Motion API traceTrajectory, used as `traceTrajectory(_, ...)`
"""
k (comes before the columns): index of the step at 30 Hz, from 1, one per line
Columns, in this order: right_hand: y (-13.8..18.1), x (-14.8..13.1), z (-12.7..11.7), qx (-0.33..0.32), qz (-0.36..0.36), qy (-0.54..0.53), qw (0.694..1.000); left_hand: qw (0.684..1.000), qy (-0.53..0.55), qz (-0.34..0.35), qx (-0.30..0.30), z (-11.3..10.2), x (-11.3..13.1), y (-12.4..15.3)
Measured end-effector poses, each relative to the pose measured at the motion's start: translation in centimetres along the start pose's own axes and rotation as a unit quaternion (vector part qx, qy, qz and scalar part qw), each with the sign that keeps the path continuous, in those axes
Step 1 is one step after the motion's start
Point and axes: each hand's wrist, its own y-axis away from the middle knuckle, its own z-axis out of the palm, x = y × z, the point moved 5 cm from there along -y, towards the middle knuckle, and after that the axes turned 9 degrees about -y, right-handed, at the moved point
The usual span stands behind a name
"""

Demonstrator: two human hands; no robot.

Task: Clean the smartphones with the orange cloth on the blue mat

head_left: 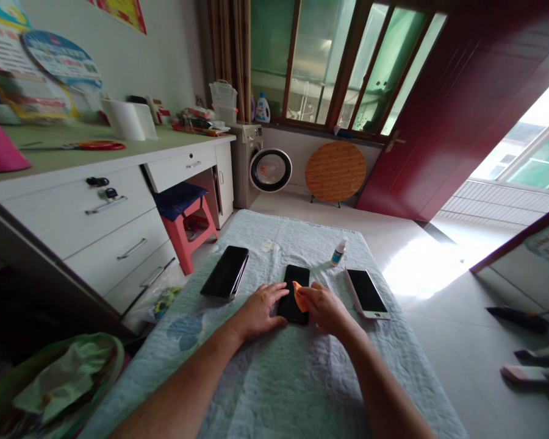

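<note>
A black smartphone (293,277) lies flat on the cloth-covered table, screen up. My left hand (259,312) steadies its left edge, fingertips at the side and thumb near the lower corner. Pinched in my right hand (326,306) is an orange cloth (300,297), which rests against the screen. Part of the cloth is hidden by the fingers. Left of the hands lies a larger dark smartphone (226,271), while a white-framed smartphone (367,294) lies to the right. Behind the right hand stands a small spray bottle (339,252) with a blue label.
A light blue quilted cloth (274,396) covers the table. Along the left runs a white desk (105,207) with a red stool (190,235) beside it. A bin (114,366) stands at lower left. Beyond are an open washing machine (247,164) and a round wooden board (336,172).
</note>
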Motion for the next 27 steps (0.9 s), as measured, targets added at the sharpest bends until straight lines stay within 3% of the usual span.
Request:
traceTrajectory(4,0.0,-0.2,0.1,0.013,0.024,0.028,0.999,1.000,0.011,-0.001,-0.008,-0.1,0.0,0.0)
traceTrajectory(12,1.1,-4.2,1.8,-0.059,-0.074,0.006,0.995,1.000,0.010,0.012,-0.020,0.0,-0.4,-0.1)
traceTrajectory(19,1.3,-4.0,0.7,-0.127,-0.081,-0.022,0.988,1.000,0.001,0.016,-0.019,-0.1,-0.3,0.0)
traceTrajectory(27,0.9,-1.1,-0.3,-0.156,0.039,-0.113,0.980,1.000,-0.007,0.009,-0.026,-0.1,-0.4,0.1)
